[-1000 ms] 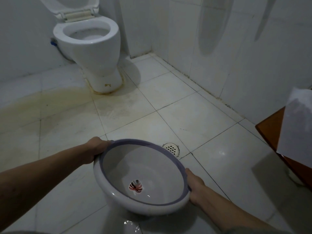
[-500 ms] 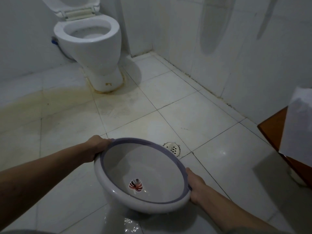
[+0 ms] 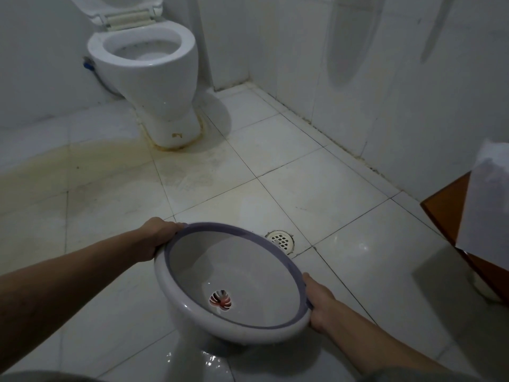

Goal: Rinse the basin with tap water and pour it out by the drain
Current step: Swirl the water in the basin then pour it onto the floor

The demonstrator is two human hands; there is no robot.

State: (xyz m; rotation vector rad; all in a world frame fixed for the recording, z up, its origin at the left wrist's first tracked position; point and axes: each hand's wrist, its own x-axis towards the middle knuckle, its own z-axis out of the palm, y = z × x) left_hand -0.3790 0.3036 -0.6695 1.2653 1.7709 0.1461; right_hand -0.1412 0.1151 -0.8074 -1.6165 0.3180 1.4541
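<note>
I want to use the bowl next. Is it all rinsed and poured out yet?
Nearly. Done, it seems: the basin shows no pool inside, and the tile beneath it shines wet, near the drain. In hand: the left hand and right hand grip its rim, holding it tilted in the air. Left: perhaps shaking out last drops and putting it away.

Just one cam here, head-worn and wide-angle, looking forward and down at the floor (image 3: pixel 303 188). The basin (image 3: pixel 234 271), left hand (image 3: pixel 157 237) and right hand (image 3: pixel 319 303) sit close at the bottom, toilet (image 3: pixel 159 86) farther off top-left.
</note>
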